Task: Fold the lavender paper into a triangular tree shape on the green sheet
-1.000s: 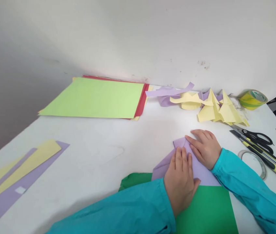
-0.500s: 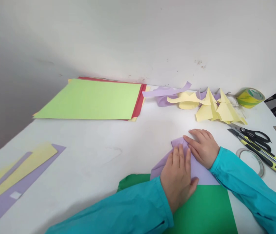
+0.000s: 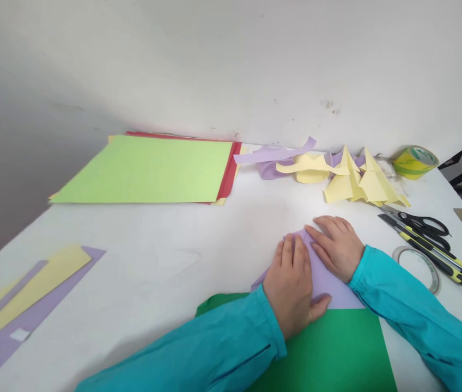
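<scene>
A folded sheet of purple paper (image 3: 339, 294) lies on a green sheet (image 3: 337, 348) in front of me, its tip pointing away. Flat across the left part of the fold rests my left hand (image 3: 290, 288), fingers stretched forward and thumb out to the side; it hides much of the paper's left half. My right hand (image 3: 337, 247) touches the right edge near the tip, its fingers extended and index fingertip at the top. Neither hand is closed around anything.
Light green sheets (image 3: 145, 169) lie over red ones at the back. Curled paper strips (image 3: 312, 169) and folded yellow paper shapes (image 3: 378, 182) stand near the wall. To the right are scissors (image 3: 423, 226), a utility knife (image 3: 431, 250) and tape rolls (image 3: 414, 162). Paper strips (image 3: 55, 272) lie left.
My left hand has slid left and slightly up over the purple paper, covering its upper left corner. My right hand stays near the tip. The whole view has shifted slightly.
</scene>
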`<state>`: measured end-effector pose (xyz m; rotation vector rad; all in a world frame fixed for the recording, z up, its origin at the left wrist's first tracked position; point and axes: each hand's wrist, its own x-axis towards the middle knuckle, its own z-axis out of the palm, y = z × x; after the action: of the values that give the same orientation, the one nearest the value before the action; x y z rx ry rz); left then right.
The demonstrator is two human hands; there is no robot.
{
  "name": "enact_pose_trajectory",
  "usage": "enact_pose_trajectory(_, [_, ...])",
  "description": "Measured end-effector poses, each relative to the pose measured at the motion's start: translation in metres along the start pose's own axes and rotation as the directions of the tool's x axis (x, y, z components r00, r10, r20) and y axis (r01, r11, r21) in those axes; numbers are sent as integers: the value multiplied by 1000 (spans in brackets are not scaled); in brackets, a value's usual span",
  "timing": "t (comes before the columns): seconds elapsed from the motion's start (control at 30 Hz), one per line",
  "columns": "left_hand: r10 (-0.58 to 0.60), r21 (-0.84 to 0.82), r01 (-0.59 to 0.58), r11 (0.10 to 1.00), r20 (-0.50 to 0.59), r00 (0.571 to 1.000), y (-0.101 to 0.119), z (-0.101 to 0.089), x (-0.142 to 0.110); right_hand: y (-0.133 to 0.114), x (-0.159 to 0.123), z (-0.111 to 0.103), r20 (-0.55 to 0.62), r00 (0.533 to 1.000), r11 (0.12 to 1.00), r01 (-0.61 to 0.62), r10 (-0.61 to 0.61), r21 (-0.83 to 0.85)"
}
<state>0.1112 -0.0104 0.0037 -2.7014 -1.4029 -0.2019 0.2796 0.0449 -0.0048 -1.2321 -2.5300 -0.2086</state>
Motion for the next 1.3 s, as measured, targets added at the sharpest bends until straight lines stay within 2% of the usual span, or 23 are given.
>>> enact_pose_trajectory(0.17, [-12,-10,13,1000,36,999,1,-3,0,-1,1,0,15,999,998,-43,42,46])
enact_pose_trajectory(0.6, [-69,-9,70,998,65,996,1,-9,-1,-1,0,-2,28,999,1000,-21,20,16])
enact_pose_trajectory(0.83, [-44,-42,48,998,90,995,-2,-10,2,0,-1,0,21,1000,1000,1,0,-8])
enact_pose_trajectory(1.0, [-44,-34,46,998,61,997,-1,-9,3,0,-1,0,29,1000,1000,1,-1,-20])
enact_pose_trajectory(1.3, [-18,-13,19,1000,69,997,-2,-9,-1,0,1,-1,35,999,1000,-15,14,19])
